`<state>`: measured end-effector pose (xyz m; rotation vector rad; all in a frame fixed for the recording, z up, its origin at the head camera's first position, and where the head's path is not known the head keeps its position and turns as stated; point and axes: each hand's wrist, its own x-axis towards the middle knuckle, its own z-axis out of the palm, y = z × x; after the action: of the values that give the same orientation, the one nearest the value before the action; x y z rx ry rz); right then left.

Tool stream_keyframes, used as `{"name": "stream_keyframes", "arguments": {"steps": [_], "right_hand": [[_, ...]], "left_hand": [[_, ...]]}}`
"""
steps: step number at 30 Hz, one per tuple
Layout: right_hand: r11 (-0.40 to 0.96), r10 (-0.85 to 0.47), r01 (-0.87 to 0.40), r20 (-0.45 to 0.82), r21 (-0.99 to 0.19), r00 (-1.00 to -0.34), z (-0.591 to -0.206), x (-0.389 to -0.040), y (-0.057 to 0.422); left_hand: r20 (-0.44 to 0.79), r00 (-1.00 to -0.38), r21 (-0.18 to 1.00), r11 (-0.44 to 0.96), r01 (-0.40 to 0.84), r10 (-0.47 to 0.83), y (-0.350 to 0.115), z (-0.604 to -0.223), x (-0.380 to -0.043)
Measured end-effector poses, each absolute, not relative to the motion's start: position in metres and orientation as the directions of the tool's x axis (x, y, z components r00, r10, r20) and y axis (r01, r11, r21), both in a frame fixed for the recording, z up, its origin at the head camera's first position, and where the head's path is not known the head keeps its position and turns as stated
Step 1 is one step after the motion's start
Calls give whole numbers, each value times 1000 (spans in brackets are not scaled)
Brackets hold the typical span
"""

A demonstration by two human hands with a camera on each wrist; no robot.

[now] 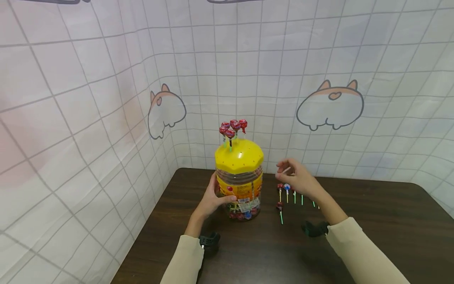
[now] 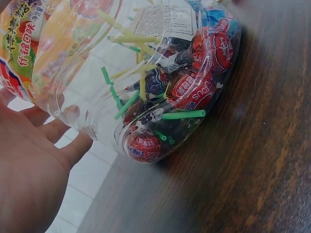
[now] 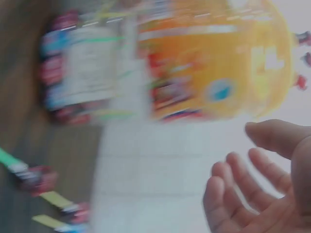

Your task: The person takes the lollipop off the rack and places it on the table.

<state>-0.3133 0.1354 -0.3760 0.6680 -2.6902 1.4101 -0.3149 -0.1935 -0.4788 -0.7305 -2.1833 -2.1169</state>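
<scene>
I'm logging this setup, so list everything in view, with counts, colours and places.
jar: one, clear with a yellow-orange label, standing on the table
lid: one, yellow, on top of the jar
lollipops on the lid: at least five, red wrappers, sticking up
lollipops inside the jar: several, red and blue wrappers, at the bottom
loose lollipops: at least seven, red or blue where heads show, right of the jar
table: one, dark brown, under everything
backdrop: white, grey grid, animal drawings, behind the table
wrist devices: two, black, at the wrists
sleeves: two, cream, on the arms
left hand: one, gripping the jar
right hand: one, above the loose lollipops
</scene>
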Motion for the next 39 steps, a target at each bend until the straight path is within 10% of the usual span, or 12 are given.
{"name": "stream_keyframes", "arguments": {"steps": [12,39], "right_hand": [[314,-387,-632,512,-709,-767,-297,-317,68],[257,-257,-720,673,-644,-694,-289,-317,0]], "left_hand": [[324,-889,942,-20,336,323,-192,-478,-316],[307,-902,947,-4,321,304,-193,-481,-317]]}}
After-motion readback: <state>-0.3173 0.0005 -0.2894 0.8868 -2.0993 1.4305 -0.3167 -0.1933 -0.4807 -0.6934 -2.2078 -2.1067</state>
